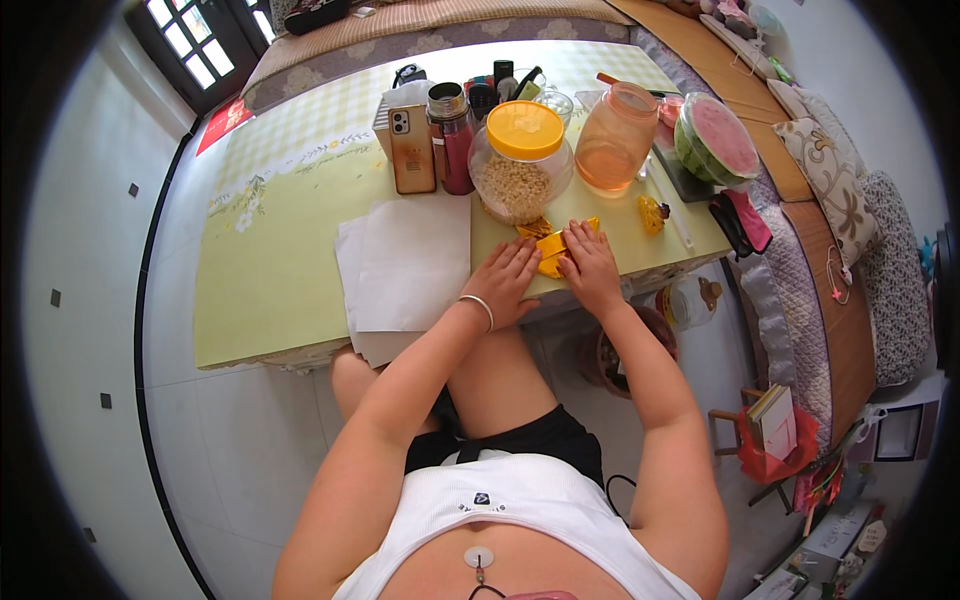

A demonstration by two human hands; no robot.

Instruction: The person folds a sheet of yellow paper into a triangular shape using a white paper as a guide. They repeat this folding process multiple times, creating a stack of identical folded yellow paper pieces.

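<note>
A yellow, folded piece that looks like shiny paper (551,243) lies at the table's front edge, below a big clear jar (518,185) with a yellow lid and pale grains or pieces inside. My left hand (508,272) rests on its left side, fingers stretched out flat. From the right, my right hand (592,262) lies over its other end, fingers extended and thumb apart. Part of the yellow piece is hidden under both hands. To the right sits a small yellow object with a dark top (653,214), apart from my hands.
White paper sheets (415,265) hang slightly over the table's (270,290) front edge. Behind stand a phone (413,150), a dark red flask (455,145), an orange-tinted jug (617,140) and a cut watermelon (715,140). A bin (640,350) is below the table.
</note>
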